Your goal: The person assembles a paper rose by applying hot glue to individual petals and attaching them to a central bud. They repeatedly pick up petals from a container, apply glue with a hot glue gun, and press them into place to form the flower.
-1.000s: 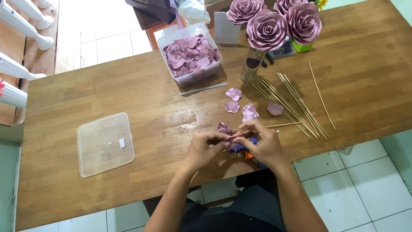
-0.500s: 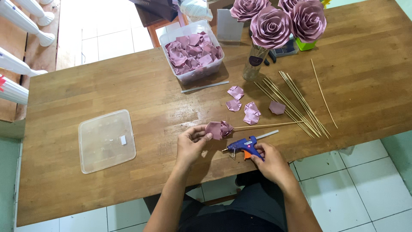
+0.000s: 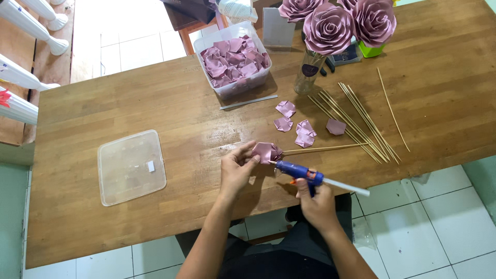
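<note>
My left hand [image 3: 236, 170] pinches a small mauve ribbon rosebud [image 3: 266, 152] fixed on the end of a thin wooden stick [image 3: 330, 148] that lies across the table to the right. My right hand [image 3: 316, 200] grips a blue glue gun [image 3: 298, 170], nozzle pointing left and nearly touching the bud's base, a clear glue stick jutting from its back. Several loose mauve folded petals [image 3: 297, 126] lie just beyond the bud.
A clear plastic tub [image 3: 258, 82] full of petals stands at the back. Finished mauve roses [image 3: 328, 26] stand in a glass jar. A bundle of wooden skewers [image 3: 356, 121] lies right of the petals. A clear lid [image 3: 132, 166] rests at the left on the wooden table [image 3: 103, 103].
A second ago both hands were together on the bud. My right hand picked up the glue gun and now aims its nozzle at the bud, which the left hand holds.
</note>
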